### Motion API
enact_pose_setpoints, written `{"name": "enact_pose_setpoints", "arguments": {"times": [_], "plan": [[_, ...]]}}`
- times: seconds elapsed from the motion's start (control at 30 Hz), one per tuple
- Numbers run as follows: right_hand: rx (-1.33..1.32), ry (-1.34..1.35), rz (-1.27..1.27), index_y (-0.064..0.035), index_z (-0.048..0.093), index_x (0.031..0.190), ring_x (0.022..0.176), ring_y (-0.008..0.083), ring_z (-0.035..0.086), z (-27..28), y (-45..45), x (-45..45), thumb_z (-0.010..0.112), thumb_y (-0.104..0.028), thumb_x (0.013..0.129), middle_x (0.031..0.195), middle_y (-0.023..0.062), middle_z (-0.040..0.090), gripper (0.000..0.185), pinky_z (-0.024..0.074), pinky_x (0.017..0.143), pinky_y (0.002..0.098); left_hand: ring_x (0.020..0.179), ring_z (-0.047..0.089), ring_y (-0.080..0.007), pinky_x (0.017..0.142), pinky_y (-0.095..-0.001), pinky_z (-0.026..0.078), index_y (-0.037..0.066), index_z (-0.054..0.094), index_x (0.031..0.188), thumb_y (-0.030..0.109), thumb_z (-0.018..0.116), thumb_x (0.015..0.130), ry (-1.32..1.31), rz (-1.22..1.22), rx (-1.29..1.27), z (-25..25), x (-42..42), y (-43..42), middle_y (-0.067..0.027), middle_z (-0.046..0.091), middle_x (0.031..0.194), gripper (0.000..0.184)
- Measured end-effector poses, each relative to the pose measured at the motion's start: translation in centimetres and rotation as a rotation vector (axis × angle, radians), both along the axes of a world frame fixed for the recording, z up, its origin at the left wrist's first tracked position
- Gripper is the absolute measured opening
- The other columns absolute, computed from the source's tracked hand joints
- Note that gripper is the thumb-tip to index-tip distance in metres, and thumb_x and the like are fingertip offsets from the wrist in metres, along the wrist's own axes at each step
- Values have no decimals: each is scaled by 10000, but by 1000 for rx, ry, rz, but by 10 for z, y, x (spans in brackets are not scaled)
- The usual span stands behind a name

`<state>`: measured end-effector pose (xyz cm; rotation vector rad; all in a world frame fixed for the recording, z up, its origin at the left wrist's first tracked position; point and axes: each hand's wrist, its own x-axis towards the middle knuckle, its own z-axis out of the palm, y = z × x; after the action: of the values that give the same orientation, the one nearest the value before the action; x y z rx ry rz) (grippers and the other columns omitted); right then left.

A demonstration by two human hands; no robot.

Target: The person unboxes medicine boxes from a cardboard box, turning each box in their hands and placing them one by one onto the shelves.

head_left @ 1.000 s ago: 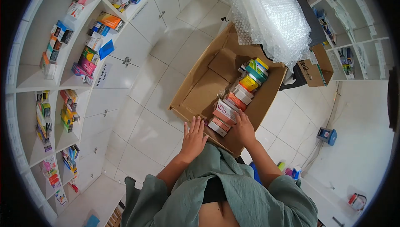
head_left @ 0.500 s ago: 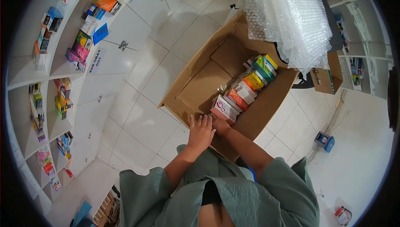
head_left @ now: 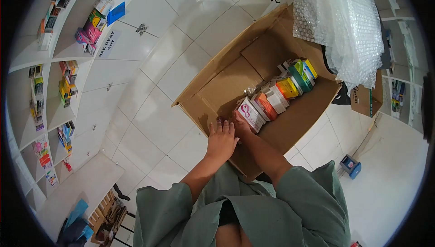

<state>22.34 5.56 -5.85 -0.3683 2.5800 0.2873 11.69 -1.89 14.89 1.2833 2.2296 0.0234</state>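
1. Right hand (head_left: 241, 123) has shifted over the past second, from the right side of the pink-and-white medicine box (head_left: 250, 114) to its near end.
2. Box position: inside the cardboard carton (head_left: 219, 95), nearest in a visible row with an orange box (head_left: 264, 105), a yellow box (head_left: 287, 88) and a green box (head_left: 302, 75) farther along.
3. Small box seen at the row's near end a second ago no longer shows; hands cover that spot.
4. Right fingers hidden; cannot tell whether they hold anything.
5. Left hand (head_left: 222, 141): fingers straight, close together, laid over the carton's near edge, just beside the right; appears to grip nothing.
6. Reading: work now centres on that near corner, farther boxes untouched.
7. Outward: bubble wrap (head_left: 340, 29) at the carton's far end; white shelves (head_left: 63, 116) well apart, leftward.
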Motion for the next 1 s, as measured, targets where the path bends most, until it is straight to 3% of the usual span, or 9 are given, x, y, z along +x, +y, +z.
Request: {"name": "enact_pose_setpoints", "arguments": {"times": [0.17, 0.57, 0.67, 0.77, 0.87, 0.97, 1.0], "plan": [[173, 184, 119, -58, 575, 1172, 1251, 279, 426, -34, -4, 15, 422, -265, 881, 1224, 122, 566, 390, 68, 1112, 465, 1171, 504, -325, 1033, -540, 302, 14, 489, 1262, 368, 561, 859, 18, 15, -8, 1, 2, 0, -207, 499, 1290, 541], [-294, -193, 162, -81, 600, 1123, 1143, 245, 528, 43, 29, -22, 522, -229, 830, 1109, 110, 620, 337, 109, 1105, 475, 1157, 516, -304, 1027, -533, 317, 14, 502, 1242, 338, 538, 880, -36, 57, 54, 3, 1, 3, -188, 525, 1265, 487], [-415, -248, -47, -86, 606, 1110, 1115, 237, 554, 69, 42, -24, 547, -219, 818, 1080, 107, 634, 327, 119, 1104, 477, 1158, 508, -312, 1020, -480, 345, 10, 508, 1232, 273, 538, 886, -109, 96, 162, 9, -2, 0, -179, 527, 1259, 436], [-538, -272, -374, -91, 575, 1160, 1154, 244, 523, 102, 65, -24, 702, -230, 677, 1161, 107, 598, 519, 242, 1078, 468, 1162, 494, -332, 1001, -420, 377, 1, 504, 1229, 196, 543, 882, -199, 181, 283, 15, -7, -3, -184, 525, 1251, 400], [-750, -147, -612, -35, 606, 1071, 971, 291, 612, 154, 99, -28, 782, -224, 625, 1014, 161, 630, 516, 404, 931, 461, 1159, 491, -348, 978, -389, 401, -15, 493, 1231, 148, 547, 873, -176, 253, 367, 30, -10, -4, -201, 519, 1250, 397], [-919, 87, -806, -21, 566, 1120, 985, 334, 593, 173, 124, -17, 783, -228, 633, 1012, 182, 618, 571, 457, 855, 405, 1157, 490, -359, 978, -401, 405, -24, 476, 1245, 137, 539, 878, -234, 342, 428, 43, -12, -8, -212, 510, 1259, 406], [-900, 82, -858, -20, 560, 1115, 955, 356, 601, 203, 131, -22, 784, -200, 657, 995, 190, 625, 540, 483, 796, 395, 1159, 490, -361, 979, -401, 405, -24, 470, 1252, 136, 539, 879, -243, 369, 439, 46, -11, -8, -213, 506, 1264, 412]]}}
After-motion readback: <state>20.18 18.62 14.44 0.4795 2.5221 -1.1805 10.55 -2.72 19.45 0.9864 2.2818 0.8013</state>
